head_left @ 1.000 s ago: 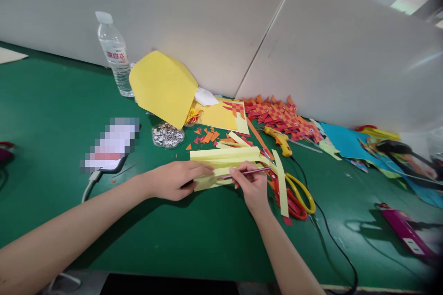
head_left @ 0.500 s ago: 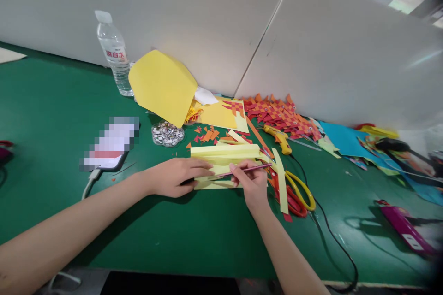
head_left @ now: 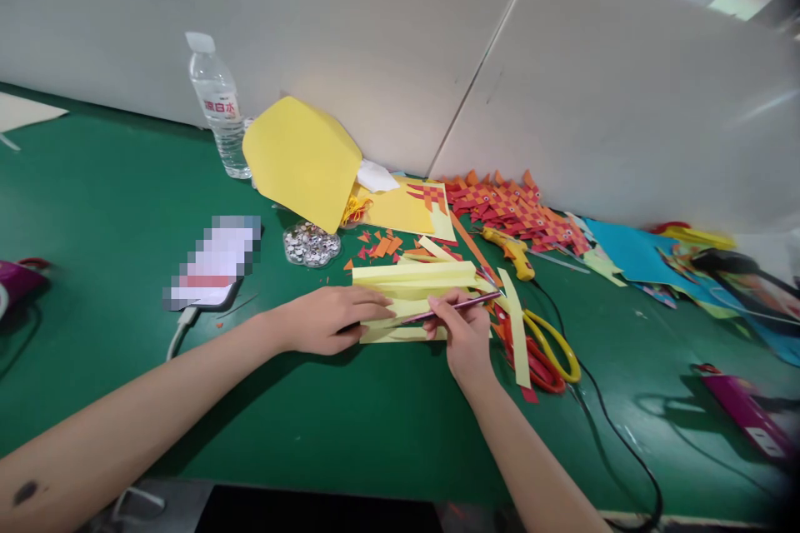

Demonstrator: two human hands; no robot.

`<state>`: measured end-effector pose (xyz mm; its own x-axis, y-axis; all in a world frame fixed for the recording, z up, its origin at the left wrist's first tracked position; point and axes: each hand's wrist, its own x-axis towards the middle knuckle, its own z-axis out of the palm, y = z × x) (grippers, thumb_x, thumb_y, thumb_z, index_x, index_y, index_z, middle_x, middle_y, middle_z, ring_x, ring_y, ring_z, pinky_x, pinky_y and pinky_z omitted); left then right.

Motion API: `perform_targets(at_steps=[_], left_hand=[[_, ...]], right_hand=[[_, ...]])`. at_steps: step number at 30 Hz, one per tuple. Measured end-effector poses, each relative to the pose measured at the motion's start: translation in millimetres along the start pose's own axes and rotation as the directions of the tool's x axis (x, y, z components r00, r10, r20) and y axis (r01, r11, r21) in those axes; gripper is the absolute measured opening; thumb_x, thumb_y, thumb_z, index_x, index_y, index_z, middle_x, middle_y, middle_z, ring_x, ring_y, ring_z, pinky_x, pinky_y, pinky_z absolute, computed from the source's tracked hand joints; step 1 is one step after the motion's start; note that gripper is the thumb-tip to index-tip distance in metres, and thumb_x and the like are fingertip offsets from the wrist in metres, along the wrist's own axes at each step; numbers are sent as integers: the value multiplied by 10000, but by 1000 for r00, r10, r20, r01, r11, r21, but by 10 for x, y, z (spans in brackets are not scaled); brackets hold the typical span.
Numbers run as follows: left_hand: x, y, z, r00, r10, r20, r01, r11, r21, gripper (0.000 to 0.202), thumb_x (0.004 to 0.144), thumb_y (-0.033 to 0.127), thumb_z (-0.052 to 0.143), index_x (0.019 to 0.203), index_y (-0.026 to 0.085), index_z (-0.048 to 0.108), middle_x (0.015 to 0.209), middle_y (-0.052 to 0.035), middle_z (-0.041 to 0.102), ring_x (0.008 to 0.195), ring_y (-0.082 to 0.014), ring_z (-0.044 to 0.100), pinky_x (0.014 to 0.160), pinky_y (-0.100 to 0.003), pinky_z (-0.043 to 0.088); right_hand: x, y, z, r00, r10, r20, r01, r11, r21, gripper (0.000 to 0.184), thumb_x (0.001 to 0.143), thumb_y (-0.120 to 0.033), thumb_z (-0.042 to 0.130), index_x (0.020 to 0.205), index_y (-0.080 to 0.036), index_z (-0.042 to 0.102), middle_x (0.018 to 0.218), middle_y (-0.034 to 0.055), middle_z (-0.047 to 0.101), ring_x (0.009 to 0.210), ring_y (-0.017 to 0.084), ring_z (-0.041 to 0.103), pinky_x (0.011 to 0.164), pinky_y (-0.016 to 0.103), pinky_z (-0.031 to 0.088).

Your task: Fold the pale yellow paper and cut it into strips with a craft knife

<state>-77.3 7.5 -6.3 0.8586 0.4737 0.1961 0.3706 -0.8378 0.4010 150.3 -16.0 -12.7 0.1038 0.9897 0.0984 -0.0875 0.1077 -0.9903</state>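
Observation:
My left hand lies flat with fingers stretched over the left side of pale yellow paper strips, pressing them on the table. My right hand is closed around a slim maroon pen, held slanted low over the paper. Its lower tip points left, towards my left fingers. Just right of that hand a loose pale yellow strip lies across scissors with yellow handles and another pair with red handles.
Behind the paper are orange scraps, a clear box of googly eyes, a yellow card and a water bottle. A phone lies left. Woven red-orange paper fish, a yellow glue gun and a purple power strip are right.
The whole view has shifted slightly, so things appear a little further right. Both hands keep nearly the same places on the paper, and the pen stays in my right hand.

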Motion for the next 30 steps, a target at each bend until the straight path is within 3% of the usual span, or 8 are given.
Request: perform_targets(at_steps=[9, 20, 26, 30], left_hand=[[0, 1, 3, 999, 19, -33, -20, 999, -35, 464, 802, 115, 461, 1263, 166, 450, 1307, -115, 514, 1197, -215, 487, 999, -347, 421], [8, -1, 0, 998, 43, -39, -44, 999, -30, 449, 792, 96, 449, 1236, 163, 464, 1274, -108, 535, 1179, -217, 495, 996, -342, 421], [5, 8, -4, 999, 29, -37, -30, 999, -17, 452, 796, 104, 451, 1244, 168, 462, 1291, -106, 525, 1190, -220, 486, 998, -353, 421], [4, 15, -3, 999, 39, -38, -40, 999, -20, 443, 791, 94, 448, 1228, 166, 473, 1275, -103, 535, 1180, -215, 494, 994, -347, 424]], right_hand=[[-60, -101, 101, 996, -70, 51, 79, 976, -205, 261, 724, -370, 709, 614, -185, 562, 467, -25, 587, 369, 112, 546, 376, 218, 460], [-89, -80, 132, 996, 5, 88, 10, 987, -161, 253, 701, -356, 737, 643, -173, 572, 500, -14, 626, 387, 113, 584, 404, 204, 485], [-100, -74, 104, 999, -32, 11, 34, 976, -214, 259, 724, -349, 717, 620, -176, 555, 469, -25, 602, 371, 98, 561, 392, 186, 462], [-105, -78, 128, 997, -2, 83, 18, 980, -198, 256, 719, -365, 715, 634, -178, 563, 494, -15, 621, 386, 113, 582, 409, 204, 483]])
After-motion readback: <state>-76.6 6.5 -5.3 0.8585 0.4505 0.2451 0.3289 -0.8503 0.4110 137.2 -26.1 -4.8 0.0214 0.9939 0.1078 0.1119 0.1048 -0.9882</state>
